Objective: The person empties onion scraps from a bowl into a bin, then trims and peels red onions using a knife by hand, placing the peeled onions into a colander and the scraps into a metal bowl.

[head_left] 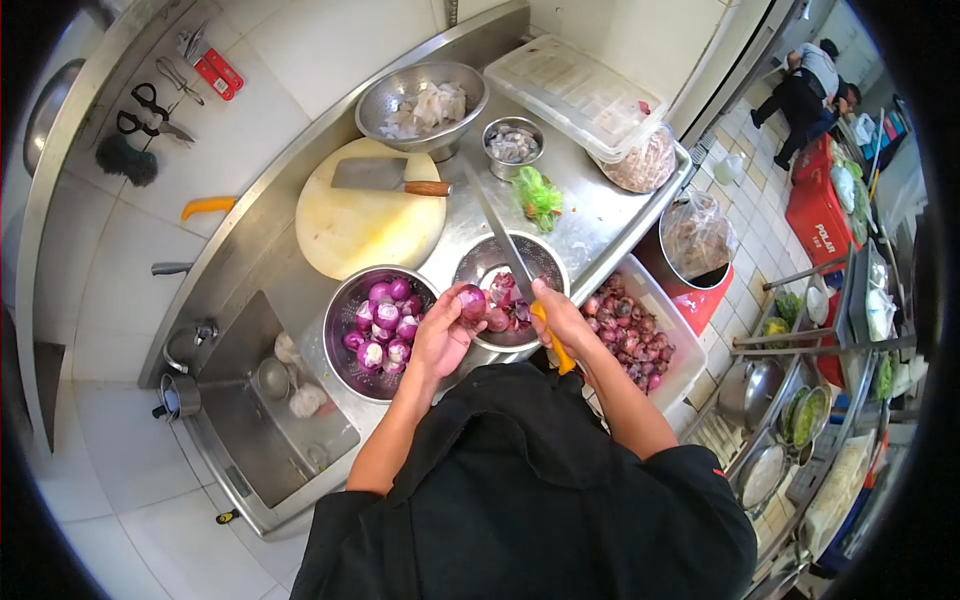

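My left hand [442,338] is closed around a red onion [471,303] with its skin on. In my right hand [563,322] is a long knife [503,228] with a yellow handle, its blade pointing away from me. Both hands are over the near rim of a steel colander [552,262] that holds onion skins and pieces. Left of it stands another colander [338,325] with several peeled purple onions [388,318]. To the right, a white bin [690,372] is full of unpeeled small onions [627,330].
A round cutting board [335,235] carries a cleaver [370,174]. Behind are a colander of pale seafood [430,108], a small steel bowl [513,145], and a plastic container [570,95]. A sink [270,400] lies left. Two people [805,95] are at the far right.
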Motion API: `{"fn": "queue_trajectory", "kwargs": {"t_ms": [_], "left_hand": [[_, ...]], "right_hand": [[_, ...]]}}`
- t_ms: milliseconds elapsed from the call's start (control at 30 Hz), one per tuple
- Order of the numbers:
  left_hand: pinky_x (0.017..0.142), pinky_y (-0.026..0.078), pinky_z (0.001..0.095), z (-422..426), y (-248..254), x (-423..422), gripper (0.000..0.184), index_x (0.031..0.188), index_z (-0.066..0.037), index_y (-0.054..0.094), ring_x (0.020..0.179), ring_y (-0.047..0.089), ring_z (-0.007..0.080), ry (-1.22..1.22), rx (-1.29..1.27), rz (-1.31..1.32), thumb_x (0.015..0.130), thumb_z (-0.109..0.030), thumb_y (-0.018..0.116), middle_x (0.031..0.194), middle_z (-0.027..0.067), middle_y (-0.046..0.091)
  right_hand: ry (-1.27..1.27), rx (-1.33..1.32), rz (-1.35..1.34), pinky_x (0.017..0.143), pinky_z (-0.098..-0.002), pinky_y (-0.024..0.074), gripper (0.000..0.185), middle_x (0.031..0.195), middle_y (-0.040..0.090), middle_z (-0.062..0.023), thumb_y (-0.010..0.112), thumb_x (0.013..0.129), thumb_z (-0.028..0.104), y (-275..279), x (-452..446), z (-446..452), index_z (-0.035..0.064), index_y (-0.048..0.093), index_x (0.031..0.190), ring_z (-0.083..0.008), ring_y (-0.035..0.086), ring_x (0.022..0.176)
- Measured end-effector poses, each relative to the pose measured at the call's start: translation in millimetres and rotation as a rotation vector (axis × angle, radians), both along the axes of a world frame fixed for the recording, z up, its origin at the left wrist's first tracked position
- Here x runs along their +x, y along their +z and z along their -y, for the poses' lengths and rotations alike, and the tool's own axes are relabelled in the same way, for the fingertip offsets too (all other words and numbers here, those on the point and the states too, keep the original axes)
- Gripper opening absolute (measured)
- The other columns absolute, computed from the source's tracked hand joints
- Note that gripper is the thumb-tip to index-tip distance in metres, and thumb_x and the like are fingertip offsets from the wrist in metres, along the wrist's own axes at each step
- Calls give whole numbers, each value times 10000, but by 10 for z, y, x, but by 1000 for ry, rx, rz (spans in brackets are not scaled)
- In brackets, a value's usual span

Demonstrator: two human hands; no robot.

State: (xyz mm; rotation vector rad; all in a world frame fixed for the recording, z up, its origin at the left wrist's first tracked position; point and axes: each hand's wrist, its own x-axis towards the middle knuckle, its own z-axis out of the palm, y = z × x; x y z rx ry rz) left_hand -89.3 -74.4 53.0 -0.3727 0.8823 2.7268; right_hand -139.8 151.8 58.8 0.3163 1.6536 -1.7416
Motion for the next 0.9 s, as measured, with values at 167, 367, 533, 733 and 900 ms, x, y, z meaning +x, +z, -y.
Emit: {"fn": "queue_trajectory", "kwargs": {"t_ms": [167,367,533,733,900], "left_hand": [[817,530,338,-6,-111,-58,420,1359,-45,513,957,657,219,-20,193,86,996,-250,568,1112,119,681],[850,532,363,30,-239,-58,381,1239,-1,604,964,665,234,-92,160,25,979,-279,595,1027,77,710],[917,530,398,-52,-124,-36,343,1197,-11,621,1008,668,243,-135,79,-22,980,-275,590,1079,104,705],[918,531,387,-58,-97,15,335,1204,-13,617,1011,668,232,-141,119,-44,973,-255,600,1129,118,691],[910,505,306,-110,215,19,334,1230,1,618,991,648,176,-193,-198,-25,941,-166,641,1079,84,683]], "right_hand": [[169,213,-209,420,-254,387,561,601,481,-6,432,1016,512,89,79,38,79,584,1337,-93,466,464],[137,69,-237,456,-254,404,608,555,456,3,432,1020,512,286,221,139,-13,610,1270,-94,492,503],[177,-75,-461,576,-210,425,565,915,658,-30,454,1044,390,438,275,238,-31,463,1420,-53,512,635],[206,-65,-403,562,-210,397,549,874,620,1,451,1046,362,507,324,226,-6,433,1452,-40,448,625],[217,-58,-390,536,-204,360,535,691,508,36,460,1045,349,503,338,204,5,440,1453,-32,405,585]]}}
